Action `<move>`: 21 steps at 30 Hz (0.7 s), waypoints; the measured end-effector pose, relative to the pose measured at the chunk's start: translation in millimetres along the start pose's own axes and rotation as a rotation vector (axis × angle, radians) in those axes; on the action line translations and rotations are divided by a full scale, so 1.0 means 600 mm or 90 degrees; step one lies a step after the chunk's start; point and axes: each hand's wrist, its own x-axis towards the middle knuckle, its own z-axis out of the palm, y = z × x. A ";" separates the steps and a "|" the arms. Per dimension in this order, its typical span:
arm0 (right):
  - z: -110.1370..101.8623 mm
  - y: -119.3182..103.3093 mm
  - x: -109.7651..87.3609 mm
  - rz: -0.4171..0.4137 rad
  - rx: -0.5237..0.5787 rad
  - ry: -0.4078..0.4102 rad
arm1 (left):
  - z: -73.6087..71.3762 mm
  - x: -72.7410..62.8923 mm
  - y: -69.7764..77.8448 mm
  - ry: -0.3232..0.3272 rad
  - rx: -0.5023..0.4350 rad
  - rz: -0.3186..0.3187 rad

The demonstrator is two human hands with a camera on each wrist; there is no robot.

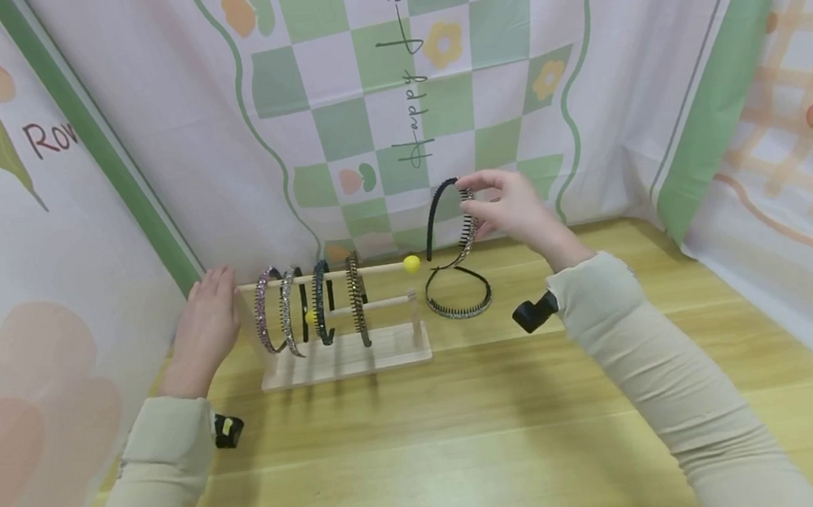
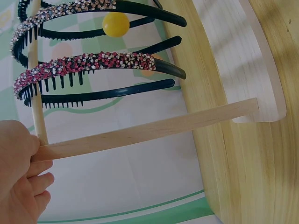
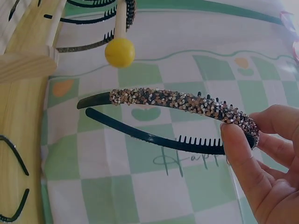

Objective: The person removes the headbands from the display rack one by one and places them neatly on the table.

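My right hand (image 1: pixel 512 206) pinches a black toothed headband (image 3: pixel 177 102) by its curved top, thumb on one side and fingers on the other. Bronze and silver stones cover part of the band, and its two ends point toward the yellow ball (image 3: pixel 120 52) on the stand's upper rod. At the left, my left hand (image 1: pixel 209 325) grips the top of the upright of a wooden headband stand (image 1: pixel 347 361); the left wrist view shows the fingers around that upright (image 2: pixel 140 132). Several headbands hang on the upper rod, among them a pink-stoned headband (image 2: pixel 84 65) nearest the left hand.
Another headband (image 1: pixel 460 311) lies on the wooden table (image 1: pixel 426 456), right of the stand. A lower rod (image 1: pixel 375 305) runs beneath the upper one. A patterned cloth (image 1: pixel 374 69) hangs behind, with more cloth at both sides.
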 end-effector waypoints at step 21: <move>-0.067 0.066 0.003 0.052 -0.019 0.066 | 0.002 0.000 0.000 -0.009 -0.005 -0.007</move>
